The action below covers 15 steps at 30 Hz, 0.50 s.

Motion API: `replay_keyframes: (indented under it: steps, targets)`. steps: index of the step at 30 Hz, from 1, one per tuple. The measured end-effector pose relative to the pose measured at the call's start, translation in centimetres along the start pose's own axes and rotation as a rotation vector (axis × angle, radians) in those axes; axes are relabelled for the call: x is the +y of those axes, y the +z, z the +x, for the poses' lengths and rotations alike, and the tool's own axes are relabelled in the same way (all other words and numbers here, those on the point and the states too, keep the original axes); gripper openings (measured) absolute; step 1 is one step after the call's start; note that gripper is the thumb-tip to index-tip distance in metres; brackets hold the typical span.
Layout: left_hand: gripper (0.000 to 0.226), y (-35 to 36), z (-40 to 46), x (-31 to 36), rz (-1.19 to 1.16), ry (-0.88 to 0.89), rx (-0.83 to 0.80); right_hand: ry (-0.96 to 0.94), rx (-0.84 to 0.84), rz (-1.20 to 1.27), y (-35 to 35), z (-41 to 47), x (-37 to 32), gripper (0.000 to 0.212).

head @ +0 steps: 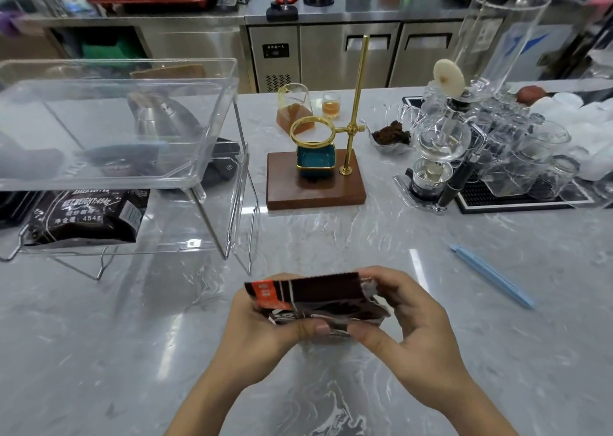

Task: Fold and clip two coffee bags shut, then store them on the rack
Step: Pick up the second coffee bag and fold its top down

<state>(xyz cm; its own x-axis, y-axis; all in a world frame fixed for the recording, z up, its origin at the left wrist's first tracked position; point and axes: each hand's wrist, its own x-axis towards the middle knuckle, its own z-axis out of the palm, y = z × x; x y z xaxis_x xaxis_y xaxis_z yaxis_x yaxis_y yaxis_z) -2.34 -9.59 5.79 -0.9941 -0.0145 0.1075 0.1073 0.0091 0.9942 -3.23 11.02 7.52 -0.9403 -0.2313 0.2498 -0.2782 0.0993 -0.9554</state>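
both hands hold a dark coffee bag just above the counter: the left hand and the right hand each grip its folded top. another coffee bag lies on the lower tier of the clear rack, and a blue clip lies on the counter at the right.

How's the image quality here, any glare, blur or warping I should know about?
Head view: overhead lights glare on the marble counter; wide-angle warping bends the clear rack and the edges; the back counter is blurred; both hands and the coffee bag are sharp.
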Motion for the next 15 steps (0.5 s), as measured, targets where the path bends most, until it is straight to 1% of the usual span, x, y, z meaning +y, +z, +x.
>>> replay_keyframes:
  steps: [4, 6, 8, 12, 15]
  targets:
    - [0.041, -0.1, 0.2, 0.6, 0.038, 0.054, -0.070, 0.030, -0.012, -0.032, -0.3, -0.1, -0.4, 0.031]
    - [0.039, 0.0, 0.4, 1.3, 0.038, 0.110, -0.097, 0.020, -0.001, 0.005, -0.4, 0.0, -0.7, 0.030]
    - [0.036, -0.1, 0.4, 2.0, -0.017, 0.171, -0.104, 0.007, 0.004, 0.030, -0.5, 0.1, -1.0, 0.032]
    - [0.026, 0.3, 0.4, 3.1, -0.146, 0.168, -0.053, -0.030, 0.015, 0.059, -0.5, 0.2, -1.1, 0.031]
    - [0.015, 0.8, -0.1, 3.0, -0.198, 0.185, 0.010, -0.101, 0.056, 0.083, -0.1, 0.4, -1.3, 0.038]
